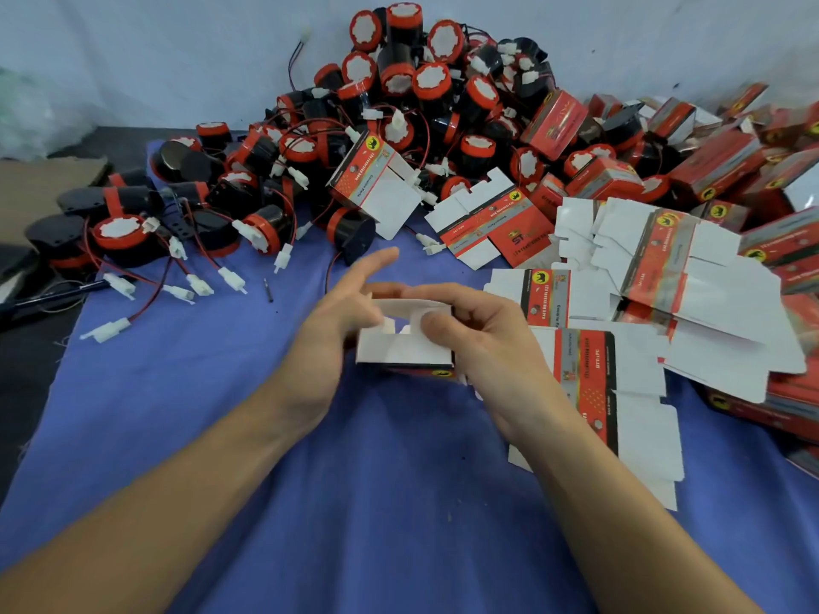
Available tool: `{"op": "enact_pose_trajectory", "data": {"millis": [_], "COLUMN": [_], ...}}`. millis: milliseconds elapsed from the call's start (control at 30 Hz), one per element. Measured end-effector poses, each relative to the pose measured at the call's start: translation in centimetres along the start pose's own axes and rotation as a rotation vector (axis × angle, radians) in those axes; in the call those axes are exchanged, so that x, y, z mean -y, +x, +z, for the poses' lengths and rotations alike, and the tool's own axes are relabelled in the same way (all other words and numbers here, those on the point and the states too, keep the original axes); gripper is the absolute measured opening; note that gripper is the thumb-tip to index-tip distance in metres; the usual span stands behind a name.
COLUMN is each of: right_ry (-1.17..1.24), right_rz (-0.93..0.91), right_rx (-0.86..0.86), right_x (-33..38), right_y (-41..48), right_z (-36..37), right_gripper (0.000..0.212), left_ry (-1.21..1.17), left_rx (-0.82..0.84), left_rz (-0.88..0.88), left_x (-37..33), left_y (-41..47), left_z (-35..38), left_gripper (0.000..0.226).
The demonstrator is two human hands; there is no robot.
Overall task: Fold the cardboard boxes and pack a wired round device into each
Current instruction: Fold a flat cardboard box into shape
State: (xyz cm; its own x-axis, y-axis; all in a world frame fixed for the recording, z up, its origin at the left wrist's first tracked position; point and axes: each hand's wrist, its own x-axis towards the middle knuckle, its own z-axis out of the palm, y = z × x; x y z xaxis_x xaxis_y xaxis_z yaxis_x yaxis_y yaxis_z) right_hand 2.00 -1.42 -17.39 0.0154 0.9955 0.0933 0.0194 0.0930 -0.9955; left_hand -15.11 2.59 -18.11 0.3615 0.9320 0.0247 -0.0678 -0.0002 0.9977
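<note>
On the blue cloth (212, 418), a soft woven sheet with a frayed left edge, a small cardboard box (404, 353) sits between both hands near the middle of the view. It is thin, stiff card, plain white inside and printed glossy red and black outside, with its open end and short flaps turned toward the camera.

The left hand (330, 334) holds the box's left side. Its thumb presses on a small white flap, its other fingers lie behind the wall, and its forefinger sticks out straight and free. The right hand (483, 343) grips the right side, with fingers curled along the top edge and the thumb pushing on the inner flap.

Behind the hands, a heap of round devices (399, 95) rises against the pale wall (155, 46). They are squat black drums with red rims and white scalloped faces, trailing thin red and black wires that end in white plastic plugs (230, 279). One half-formed box (376, 190) stands tilted against the heap.

To the right, flat blanks (638, 378) lie fanned and overlapping, white side and printed side mixed. Beyond them are closed red boxes (709, 166) in a loose pile. A brown cardboard sheet (44, 188) lies at the far left.
</note>
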Motion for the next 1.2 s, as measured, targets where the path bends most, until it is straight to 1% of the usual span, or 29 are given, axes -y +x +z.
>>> {"op": "enact_pose_trajectory", "data": {"millis": [33, 67, 100, 133, 167, 233, 300, 400, 467, 533, 600, 667, 733, 800, 833, 900, 967, 1033, 1100, 1200], "right_ry": [0.039, 0.075, 0.106, 0.135, 0.168, 0.236, 0.301, 0.383, 0.418, 0.426, 0.391, 0.376, 0.421, 0.436, 0.432, 0.396, 0.295, 0.146, 0.039, -0.095], "right_rz": [0.018, 0.037, 0.053, 0.067, 0.082, 0.119, 0.160, 0.219, 0.239, 0.243, 0.224, 0.203, 0.216, 0.243, 0.248, 0.237, 0.218, 0.144, 0.083, 0.013], "right_rx": [-0.034, -0.065, -0.092, -0.113, -0.130, -0.150, -0.163, -0.203, -0.233, -0.269, -0.286, -0.241, -0.143, -0.040, -0.004, 0.031, 0.016, -0.031, -0.086, -0.138], "right_x": [0.0, 0.0, 0.1, 0.1, 0.2, 0.2, 0.2, 0.1, 0.1, 0.0, 0.0, 0.0, 0.1, 0.2, 0.3, 0.2, 0.0, -0.1, -0.1, 0.1], "right_y": [0.0, 0.1, 0.1, 0.2, 0.2, 0.3, 0.2, 0.2, 0.2, 0.2, 0.1, -0.1, -0.2, -0.1, -0.1, 0.1, 0.1, 0.1, -0.1, -0.2], "right_z": [0.0, -0.1, -0.1, -0.2, -0.3, -0.5, -0.6, -0.5, -0.5, -0.3, -0.2, -0.1, -0.5, -1.0, -1.2, -1.5, -1.5, -1.5, -1.4, -1.1], "right_gripper": [0.032, 0.034, 0.035, 0.035, 0.035, 0.035, 0.034, 0.024, 0.017, 0.015, 0.014, 0.018, 0.025, 0.029, 0.028, 0.024, 0.024, 0.014, 0.025, 0.038], "left_ry": [-0.088, -0.116, -0.082, -0.033, 0.014, 0.064, 0.122, 0.177, 0.142, 0.144, 0.135, 0.139, 0.112, 0.043, 0.012, -0.014, -0.012, 0.024, 0.069, 0.087], "left_rx": [0.071, 0.126, 0.140, 0.123, 0.095, 0.055, 0.024, -0.012, -0.006, -0.002, -0.039, -0.093, -0.123, -0.135, -0.130, -0.103, -0.083, -0.104, -0.131, -0.162], "left_rz": [-0.002, 0.002, 0.010, 0.022, 0.026, 0.034, 0.108, 0.200, 0.213, 0.217, 0.221, 0.231, 0.249, 0.238, 0.226, 0.192, 0.156, 0.152, 0.143, 0.127], "left_x": [0.1, 0.1, 0.1, 0.3, 0.4, 0.4, 0.0, -0.3, -0.3, -0.3, -0.3, -0.2, -0.1, 0.0, -0.1, -0.1, -0.1, 0.0, 0.0, 0.0], "left_y": [0.2, 0.3, 0.4, 0.5, 0.7, 0.7, 0.5, 0.1, -0.2, -0.4, -0.4, -0.4, -0.3, -0.2, -0.1, -0.2, -0.4, -0.5, -0.5, -0.4], "left_z": [-0.6, -1.0, -1.2, -1.2, -1.1, -0.5, 0.1, 0.8, 1.2, 1.4, 1.5, 1.6, 1.7, 1.4, 1.2, 0.9, 1.0, 1.3, 1.5, 1.7], "left_gripper": [0.067, 0.063, 0.054, 0.041, 0.035, 0.031, 0.023, 0.029, 0.036, 0.042, 0.045, 0.046, 0.046, 0.053, 0.052, 0.040, 0.035, 0.030, 0.025, 0.031]}}
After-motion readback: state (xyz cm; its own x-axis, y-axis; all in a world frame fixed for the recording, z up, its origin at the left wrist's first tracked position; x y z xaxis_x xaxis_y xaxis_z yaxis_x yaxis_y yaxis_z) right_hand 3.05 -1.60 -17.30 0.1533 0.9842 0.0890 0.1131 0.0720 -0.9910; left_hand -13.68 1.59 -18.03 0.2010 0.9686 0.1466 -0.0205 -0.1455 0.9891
